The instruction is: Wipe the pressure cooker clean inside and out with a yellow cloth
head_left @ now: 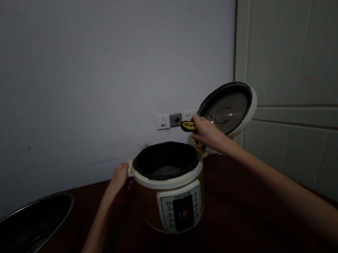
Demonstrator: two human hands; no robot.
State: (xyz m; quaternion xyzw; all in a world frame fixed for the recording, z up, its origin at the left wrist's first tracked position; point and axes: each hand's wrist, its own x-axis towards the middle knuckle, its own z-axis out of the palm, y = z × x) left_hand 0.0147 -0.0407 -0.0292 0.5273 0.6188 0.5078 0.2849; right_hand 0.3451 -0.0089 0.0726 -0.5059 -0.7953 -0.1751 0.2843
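An electric pressure cooker point(151, 212) stands with its lid point(239, 104) swung up to the right, showing the metal inner face. Its dark inner pot point(173, 157) sits inside the white rim. My left hand point(120, 176) is closed on the cooker's white side handle at the left. In my right hand point(206, 131) is a yellow-and-black sponge pad point(188, 126), pinched at the hinge side between the lid and the rim. The wrist and fingers hide part of the lid's lower edge and the hinge.
A large dark pan point(54, 205) with a thin metallic rim stands at the left. Wall sockets point(163, 122) are set in the pale wall behind the cooker. A white panelled door point(301, 82) rises at the right. A dark red surface point(232, 218) lies under everything.
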